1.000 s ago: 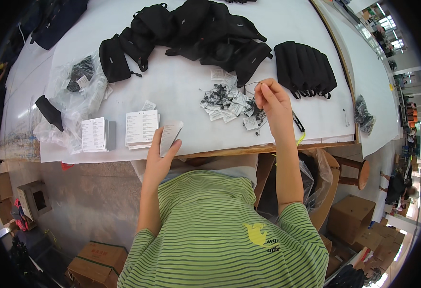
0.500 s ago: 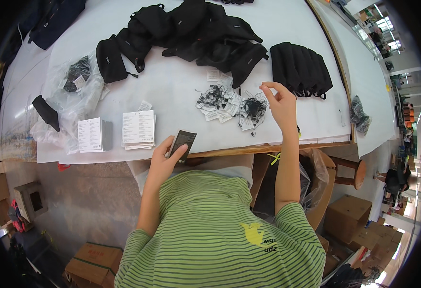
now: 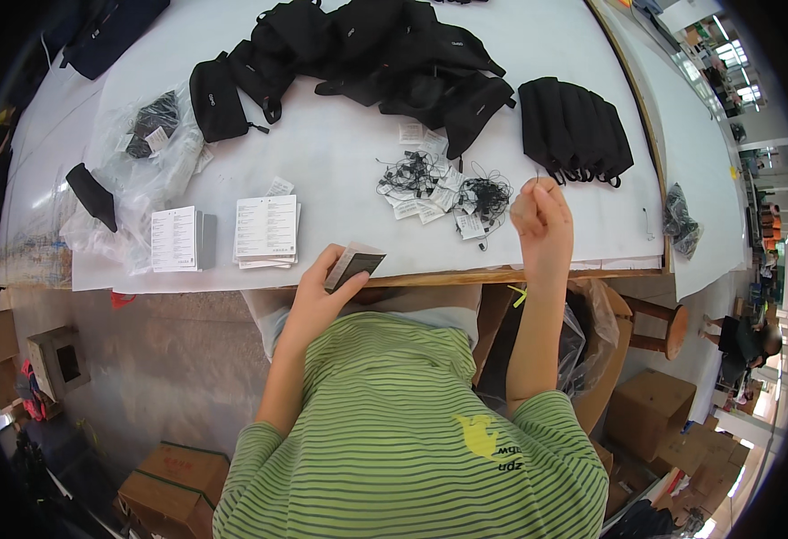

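Note:
My left hand (image 3: 324, 286) is closed on hang tags, a dark card (image 3: 358, 265) with a paler one behind it, just over the table's front edge. The thumb lies across the dark card. My right hand (image 3: 542, 216) is raised with its fingers pinched together; whatever they hold is too fine to make out. Left of it lies a tangle of thin black tag strings (image 3: 482, 198), with another bunch of strings (image 3: 412, 171) and white labels (image 3: 430, 212) beside it. Two stacks of white printed cards (image 3: 265, 226) (image 3: 175, 240) stand to the left of my left hand.
Black pouches (image 3: 349, 45) are heaped at the back of the white table (image 3: 322, 162). A neat row of black pouches (image 3: 578, 130) lies at the right. Clear plastic bags (image 3: 133, 193) sit far left. Below the table's right side are an open carton (image 3: 605, 346) and a wooden stool (image 3: 659, 328).
My right hand has turned and come slightly down and right, its fingers drawing closer together. The dark card in my left hand has tilted, showing the paler card behind it. The view has shifted a little.

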### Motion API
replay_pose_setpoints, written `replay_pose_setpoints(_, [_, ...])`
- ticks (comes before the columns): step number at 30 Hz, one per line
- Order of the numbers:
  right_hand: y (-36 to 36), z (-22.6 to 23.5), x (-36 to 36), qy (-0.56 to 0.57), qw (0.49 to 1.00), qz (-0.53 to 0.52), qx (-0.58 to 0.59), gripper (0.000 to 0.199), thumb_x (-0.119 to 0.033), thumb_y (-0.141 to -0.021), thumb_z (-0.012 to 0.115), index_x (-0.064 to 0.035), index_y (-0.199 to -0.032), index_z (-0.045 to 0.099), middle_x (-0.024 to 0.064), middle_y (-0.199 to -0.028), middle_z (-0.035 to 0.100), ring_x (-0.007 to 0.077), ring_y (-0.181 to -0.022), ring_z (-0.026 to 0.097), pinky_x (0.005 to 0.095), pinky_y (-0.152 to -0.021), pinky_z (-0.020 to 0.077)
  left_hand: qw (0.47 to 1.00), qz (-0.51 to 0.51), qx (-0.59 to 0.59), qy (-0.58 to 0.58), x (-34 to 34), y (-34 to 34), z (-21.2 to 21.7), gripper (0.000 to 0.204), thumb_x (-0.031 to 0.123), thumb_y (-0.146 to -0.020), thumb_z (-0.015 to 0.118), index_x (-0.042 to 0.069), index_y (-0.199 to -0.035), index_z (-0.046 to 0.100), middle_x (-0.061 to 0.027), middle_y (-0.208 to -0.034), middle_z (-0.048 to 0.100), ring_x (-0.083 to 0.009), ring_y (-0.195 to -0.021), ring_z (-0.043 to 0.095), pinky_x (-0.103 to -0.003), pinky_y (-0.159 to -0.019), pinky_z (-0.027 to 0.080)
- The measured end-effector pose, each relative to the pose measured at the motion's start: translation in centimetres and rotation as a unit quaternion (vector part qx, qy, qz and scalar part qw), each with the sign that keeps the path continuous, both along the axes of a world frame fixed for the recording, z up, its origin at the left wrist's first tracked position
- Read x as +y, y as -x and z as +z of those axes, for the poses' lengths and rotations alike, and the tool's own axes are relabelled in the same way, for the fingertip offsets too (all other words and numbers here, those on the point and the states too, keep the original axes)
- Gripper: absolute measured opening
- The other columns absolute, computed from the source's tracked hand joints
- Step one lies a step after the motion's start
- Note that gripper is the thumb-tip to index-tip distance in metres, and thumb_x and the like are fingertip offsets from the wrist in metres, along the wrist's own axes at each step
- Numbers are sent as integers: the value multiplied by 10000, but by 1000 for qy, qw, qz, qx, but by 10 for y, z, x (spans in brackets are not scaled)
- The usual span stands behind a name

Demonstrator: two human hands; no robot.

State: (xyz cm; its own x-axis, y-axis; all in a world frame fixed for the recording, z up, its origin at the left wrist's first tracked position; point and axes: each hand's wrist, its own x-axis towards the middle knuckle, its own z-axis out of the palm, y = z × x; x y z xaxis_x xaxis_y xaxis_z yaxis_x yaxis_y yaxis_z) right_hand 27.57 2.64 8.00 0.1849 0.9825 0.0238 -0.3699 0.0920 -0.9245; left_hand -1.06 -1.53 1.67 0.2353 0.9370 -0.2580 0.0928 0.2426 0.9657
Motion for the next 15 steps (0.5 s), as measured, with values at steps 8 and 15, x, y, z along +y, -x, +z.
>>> replay_pose_setpoints(8, [64,-22,-37,75,983,87,-146,117,-112,-907,568,-10,-858,596,-67,-538,424,20,-471,355,206,-436,263,996,27,49,-68,-4,-12,14,216,111,-801,689,6,-954,578,-59,-865,611,-131,-788,548,-258,-758,436])
replay_pose_setpoints(15, [98,-26,-52,10,918,101,-384,86,-95,-847,624,-33,-812,576,18,-514,415,80,-444,363,246,-438,304,979,50,90,-174,-11,-23,31,222,52,-780,688,25,-985,608,-70,-854,599,-171,-772,582,-275,-719,466])
